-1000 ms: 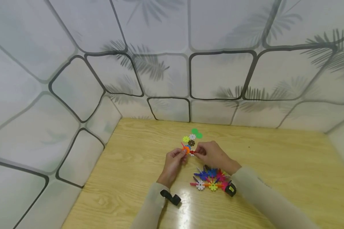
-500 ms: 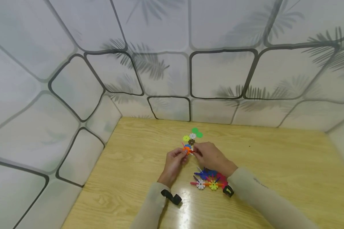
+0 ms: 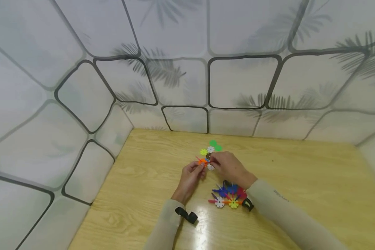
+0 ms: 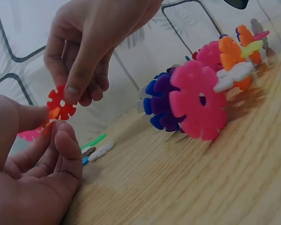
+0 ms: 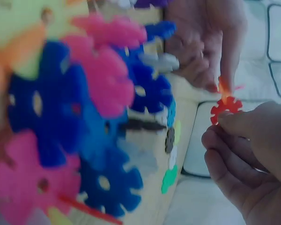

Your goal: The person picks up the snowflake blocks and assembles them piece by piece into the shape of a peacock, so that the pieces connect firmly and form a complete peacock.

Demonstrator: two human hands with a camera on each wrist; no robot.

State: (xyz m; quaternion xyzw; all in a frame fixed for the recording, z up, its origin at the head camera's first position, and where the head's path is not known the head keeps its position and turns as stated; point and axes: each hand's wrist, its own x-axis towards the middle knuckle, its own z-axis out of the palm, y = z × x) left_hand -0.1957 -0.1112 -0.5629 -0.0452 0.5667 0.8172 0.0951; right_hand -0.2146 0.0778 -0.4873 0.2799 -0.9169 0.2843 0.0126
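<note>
Pinched between the thumb and fingers of my left hand [image 3: 189,178] is an orange snowflake disc [image 3: 202,161], with a pink disc [image 4: 30,135] joined to it. My right hand [image 3: 232,169] pinches a red snowflake disc [image 4: 55,97] by its edge. In both wrist views the red disc meets the orange one, though fingertips partly hide where they touch. Both hands are above the table. Below my right forearm stands a larger built piece [image 3: 227,194] of joined snowflake discs in blue, pink, white, yellow and orange.
Beyond the hands lie several loose discs on the wooden table [image 3: 150,166]: green [image 3: 213,142], white [image 3: 210,149], yellow [image 3: 203,152] and a partly covered brown one. A patterned wall [image 3: 234,121] borders the table's far side. Black straps circle both wrists.
My right hand has shifted slightly up and the red disc has turned edge-on against the orange disc. The left hand has barely moved; the larger built piece stays put.
</note>
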